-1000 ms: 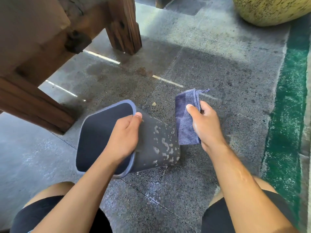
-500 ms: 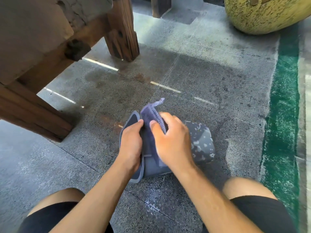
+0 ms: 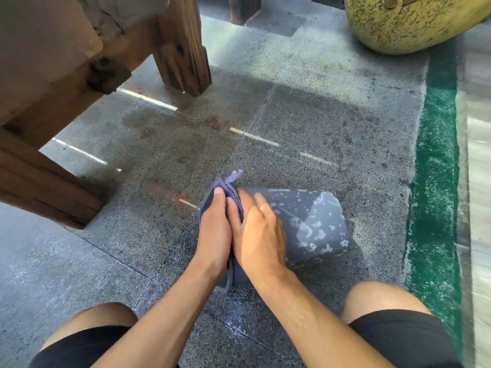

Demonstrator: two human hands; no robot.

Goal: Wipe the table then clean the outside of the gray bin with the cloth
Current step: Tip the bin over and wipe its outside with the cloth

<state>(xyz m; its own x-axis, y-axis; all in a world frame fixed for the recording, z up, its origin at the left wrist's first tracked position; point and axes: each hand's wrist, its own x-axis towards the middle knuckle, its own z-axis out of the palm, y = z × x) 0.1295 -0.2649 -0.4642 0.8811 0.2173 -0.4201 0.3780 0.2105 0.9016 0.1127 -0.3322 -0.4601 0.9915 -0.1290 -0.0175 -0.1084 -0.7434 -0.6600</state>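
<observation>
The gray bin (image 3: pixel 310 221) lies on its side on the stone floor, its base toward the right and its rim toward the left. Pale wet splotches cover its upper wall. My left hand (image 3: pixel 215 232) grips the bin's rim at the left end. My right hand (image 3: pixel 259 232) lies flat on the bin's top wall and presses the blue-gray cloth (image 3: pixel 231 185) against it. Only a bunched corner of the cloth shows between and beyond my fingers; the remainder is hidden under my palm.
Wooden table legs (image 3: pixel 183 49) and beams stand at the upper left. A large yellow speckled pot (image 3: pixel 406 19) sits at the upper right. A green strip (image 3: pixel 438 168) runs down the right side. My knees in black shorts frame the bottom.
The bin turned from facing its opening toward me to lying with its base to the right. My right hand brought the cloth onto the bin and now presses flat beside my left hand.
</observation>
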